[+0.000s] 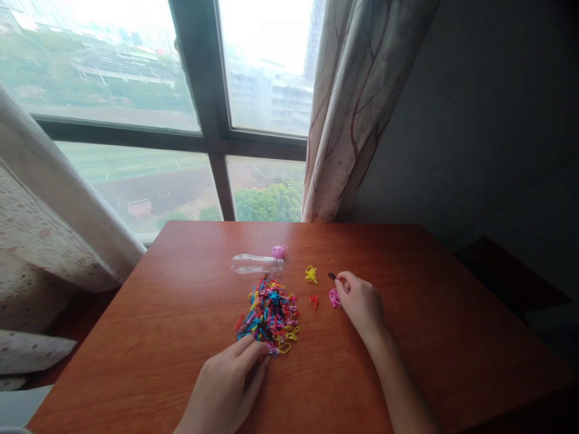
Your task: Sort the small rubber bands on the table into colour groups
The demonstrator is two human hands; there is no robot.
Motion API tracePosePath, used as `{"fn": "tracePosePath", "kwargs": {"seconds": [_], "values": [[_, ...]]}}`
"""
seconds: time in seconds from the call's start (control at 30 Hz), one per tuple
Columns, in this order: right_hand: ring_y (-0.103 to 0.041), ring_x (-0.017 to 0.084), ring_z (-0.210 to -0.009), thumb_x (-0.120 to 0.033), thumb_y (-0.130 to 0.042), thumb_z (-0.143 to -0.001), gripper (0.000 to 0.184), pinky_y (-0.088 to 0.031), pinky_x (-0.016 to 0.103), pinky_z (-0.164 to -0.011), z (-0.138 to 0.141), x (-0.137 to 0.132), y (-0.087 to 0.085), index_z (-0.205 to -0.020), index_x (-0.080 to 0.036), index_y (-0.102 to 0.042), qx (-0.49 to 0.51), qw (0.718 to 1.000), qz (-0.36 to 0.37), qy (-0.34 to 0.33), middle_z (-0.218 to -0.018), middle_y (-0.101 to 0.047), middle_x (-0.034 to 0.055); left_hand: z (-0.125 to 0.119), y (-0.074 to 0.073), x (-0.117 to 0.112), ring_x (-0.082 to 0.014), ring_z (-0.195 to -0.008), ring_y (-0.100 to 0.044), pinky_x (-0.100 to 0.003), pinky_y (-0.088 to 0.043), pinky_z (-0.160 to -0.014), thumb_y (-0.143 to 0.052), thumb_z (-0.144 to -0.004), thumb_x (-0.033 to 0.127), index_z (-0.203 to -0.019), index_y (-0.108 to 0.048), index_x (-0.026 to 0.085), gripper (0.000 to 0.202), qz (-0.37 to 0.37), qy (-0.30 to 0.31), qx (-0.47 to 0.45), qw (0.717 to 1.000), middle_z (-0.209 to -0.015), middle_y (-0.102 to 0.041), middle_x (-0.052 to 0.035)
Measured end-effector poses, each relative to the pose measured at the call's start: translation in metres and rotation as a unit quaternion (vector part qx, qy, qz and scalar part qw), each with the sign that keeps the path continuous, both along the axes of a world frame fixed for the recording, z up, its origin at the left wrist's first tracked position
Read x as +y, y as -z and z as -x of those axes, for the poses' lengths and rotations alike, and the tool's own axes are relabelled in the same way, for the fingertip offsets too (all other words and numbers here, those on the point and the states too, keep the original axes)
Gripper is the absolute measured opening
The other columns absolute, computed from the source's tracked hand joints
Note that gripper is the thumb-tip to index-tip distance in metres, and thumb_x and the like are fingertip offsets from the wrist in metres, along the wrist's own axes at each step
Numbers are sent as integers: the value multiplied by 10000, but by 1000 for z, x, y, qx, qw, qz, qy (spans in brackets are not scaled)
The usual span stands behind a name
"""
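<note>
My right hand (362, 304) pinches a small black band (332, 276) at its fingertips. Just nearer me than that pinch lies a pink cluster (335, 297); left of it, yellow bands (311, 275) and red bands (314, 301). My left hand (230, 380) touches the mixed pile (274, 310); whether it grips any, I cannot tell.

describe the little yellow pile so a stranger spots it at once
On the brown table, find the large multicoloured heap, then look right of it, where three small piles lie. The yellow pile sits nearest the window, its yellow setting it apart from the red pile and pink pile.
</note>
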State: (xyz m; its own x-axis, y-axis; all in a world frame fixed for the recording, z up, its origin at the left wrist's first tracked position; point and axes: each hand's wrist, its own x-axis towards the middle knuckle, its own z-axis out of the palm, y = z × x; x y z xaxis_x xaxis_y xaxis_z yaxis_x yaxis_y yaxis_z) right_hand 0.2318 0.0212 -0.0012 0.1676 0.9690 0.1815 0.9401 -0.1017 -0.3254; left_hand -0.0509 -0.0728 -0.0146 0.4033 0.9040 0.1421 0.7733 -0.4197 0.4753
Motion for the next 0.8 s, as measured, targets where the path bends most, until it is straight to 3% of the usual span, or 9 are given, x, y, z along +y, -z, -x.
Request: {"fn": "tracePosePath", "kwargs": {"seconds": [0.2, 0.43, 0.63, 0.8], "values": [[-594, 143, -574, -249, -548, -911, 146, -294, 248, -554, 25, -44, 12, -823, -223, -662, 74, 993, -51, -70, -651, -664, -9, -5, -5, -2, -160, -720, -694, -229, -493, -620, -406, -942, 157, -944, -628, 256, 243, -24, 14, 19, 999, -884, -692, -6], [-597, 135, -564, -204, -500, -934, 168, -345, 233, -574, 64, -89, 27, -836, -213, -636, 154, 977, -63, -136, -653, -643, -10, -20, -24, 6, -178, -687, -686, -247, -464, -579, -402, -971, 170, -946, -652, 277, 273, -2, 39, 116, 992, -853, -679, -1], [-593, 140, -584, -149, -505, -909, 160, -331, 249, -589, 71, -98, 32, -824, -220, -621, 144, 976, -55, -157, -675, -643, -19, -31, -35, 18, -233, -857, -710, -294, -530, -671, -484, -914, 97, -1033, -660, 272, 274, 53, 55, 179, 981, -1016, -698, -20], [-585, 137, -578, -149, -503, -912, 164, -321, 249, -583, 70, -96, 31, -822, -217, -622, 151, 974, -51, -159, -673, -642, -20, -38, -37, 20, -245, -876, -709, -334, -557, -708, -478, -913, 85, -1006, -669, 246, 267, 94, 63, 199, 973, -1028, -694, -32]]}}
